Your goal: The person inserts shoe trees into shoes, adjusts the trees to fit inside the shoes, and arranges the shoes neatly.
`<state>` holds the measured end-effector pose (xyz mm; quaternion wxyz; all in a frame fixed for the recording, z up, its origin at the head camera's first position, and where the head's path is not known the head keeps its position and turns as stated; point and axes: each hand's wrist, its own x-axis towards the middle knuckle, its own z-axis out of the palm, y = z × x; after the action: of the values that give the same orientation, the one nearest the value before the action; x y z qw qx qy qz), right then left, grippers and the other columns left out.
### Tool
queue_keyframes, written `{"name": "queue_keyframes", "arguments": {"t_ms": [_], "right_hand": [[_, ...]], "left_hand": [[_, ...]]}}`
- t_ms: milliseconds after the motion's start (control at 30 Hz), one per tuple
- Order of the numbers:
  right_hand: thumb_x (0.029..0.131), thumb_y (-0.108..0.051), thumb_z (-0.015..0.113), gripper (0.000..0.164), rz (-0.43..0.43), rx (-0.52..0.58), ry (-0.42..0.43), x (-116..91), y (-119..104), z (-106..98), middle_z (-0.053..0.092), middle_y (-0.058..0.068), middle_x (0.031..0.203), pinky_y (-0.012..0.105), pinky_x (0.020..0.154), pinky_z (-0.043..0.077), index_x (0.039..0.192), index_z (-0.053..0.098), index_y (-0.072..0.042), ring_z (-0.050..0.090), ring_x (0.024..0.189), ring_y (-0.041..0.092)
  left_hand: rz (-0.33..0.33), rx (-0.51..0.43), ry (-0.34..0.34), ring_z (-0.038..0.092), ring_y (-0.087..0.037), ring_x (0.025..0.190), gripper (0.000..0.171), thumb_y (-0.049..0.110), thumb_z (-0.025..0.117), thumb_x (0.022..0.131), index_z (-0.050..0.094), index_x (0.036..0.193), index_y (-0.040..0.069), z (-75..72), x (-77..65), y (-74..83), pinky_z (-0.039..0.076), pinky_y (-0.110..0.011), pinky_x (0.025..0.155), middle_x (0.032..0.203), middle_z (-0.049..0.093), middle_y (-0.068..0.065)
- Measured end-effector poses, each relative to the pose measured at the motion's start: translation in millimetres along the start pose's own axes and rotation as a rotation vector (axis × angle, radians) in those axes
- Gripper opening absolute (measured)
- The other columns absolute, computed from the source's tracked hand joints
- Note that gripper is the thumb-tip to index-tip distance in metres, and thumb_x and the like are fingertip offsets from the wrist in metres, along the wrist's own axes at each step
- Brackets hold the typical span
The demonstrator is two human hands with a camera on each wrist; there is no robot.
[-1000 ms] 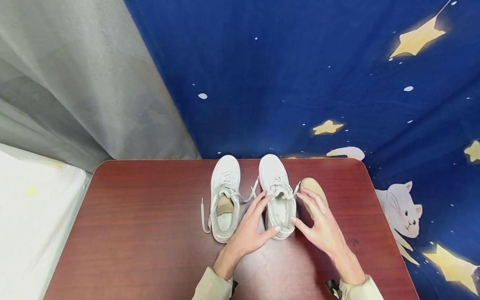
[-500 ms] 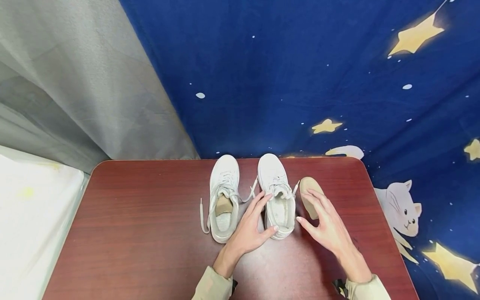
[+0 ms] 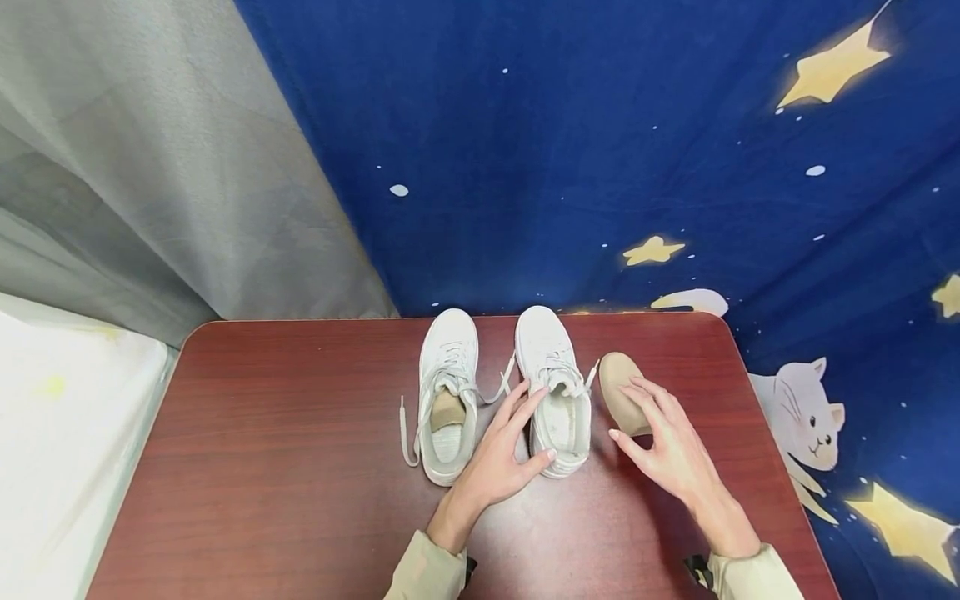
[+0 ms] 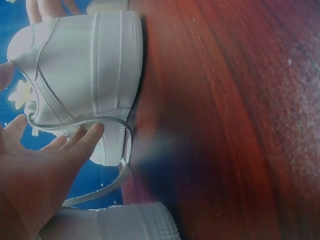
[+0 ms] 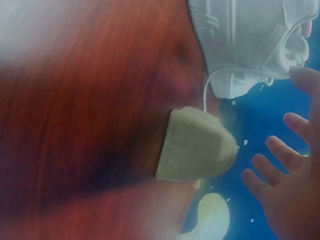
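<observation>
Two white lace-up sneakers, a left sneaker [image 3: 450, 358] and a right sneaker [image 3: 543, 342], stand side by side, toes pointing away. My left hand [image 3: 498, 467] rests along the left side of the right sneaker, fingers spread by the lace area and thumb at the heel collar. In the left wrist view, its fingertips are beside the shoelace [image 4: 122, 125]. A tan, toe-shaped shoe insert [image 3: 617, 379] lies to the right of that sneaker. Over the insert's near end hovers my right hand [image 3: 675, 454], fingers loosely bent and apart from it in the right wrist view.
Inside the left sneaker shows a tan piece [image 3: 447, 410]. Its loose lace [image 3: 405, 433] trails onto the red-brown wooden table [image 3: 285, 450]. Behind the far edge hang a grey curtain [image 3: 187, 167] and a blue starry curtain [image 3: 525, 167]. A white surface [image 3: 67, 450] adjoins at left.
My right hand has moved right, away from the right sneaker's collar and over the insert's near end, leaving more of the insert in sight. My left hand has stayed at the sneaker.
</observation>
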<state>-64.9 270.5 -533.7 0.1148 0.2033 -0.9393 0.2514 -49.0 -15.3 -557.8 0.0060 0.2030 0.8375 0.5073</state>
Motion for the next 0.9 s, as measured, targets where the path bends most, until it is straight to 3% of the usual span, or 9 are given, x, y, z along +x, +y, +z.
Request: {"name": "queue_keyframes", "arguments": {"t_ms": [433,567,900], "right_hand": [[0.075,-0.027,0.084,0.070,0.052,0.013,-0.016,-4.6,15.0,-4.3,0.049,0.012,0.143,0.014,0.110,0.018,0.138,0.057,-0.009,0.046,0.128,0.032],[0.075,-0.026,0.084,0.070,0.061,0.023,-0.014,-5.7,18.8,-2.9,0.050,0.011,0.143,0.013,0.109,0.018,0.138,0.057,-0.009,0.047,0.127,0.031],[0.074,-0.016,0.085,0.066,0.105,0.059,0.027,-6.2,34.7,-0.1,0.050,0.014,0.141,0.007,0.106,0.017,0.133,0.058,-0.003,0.047,0.126,0.035]], "left_hand": [[0.002,-0.031,-0.007,0.027,-0.028,0.147,0.088,0.021,0.074,0.084,0.027,0.158,0.027,-1.4,1.7,2.3,0.035,-0.055,0.108,0.164,0.019,-0.009],[0.006,-0.040,-0.007,0.030,-0.028,0.145,0.086,0.019,0.073,0.085,0.029,0.158,0.028,-1.1,2.7,1.2,0.036,-0.054,0.108,0.164,0.019,-0.010],[-0.007,-0.055,-0.014,0.025,-0.025,0.147,0.086,0.019,0.072,0.084,0.029,0.157,0.030,0.0,7.4,-1.3,0.034,-0.052,0.110,0.163,0.020,-0.012]]}}
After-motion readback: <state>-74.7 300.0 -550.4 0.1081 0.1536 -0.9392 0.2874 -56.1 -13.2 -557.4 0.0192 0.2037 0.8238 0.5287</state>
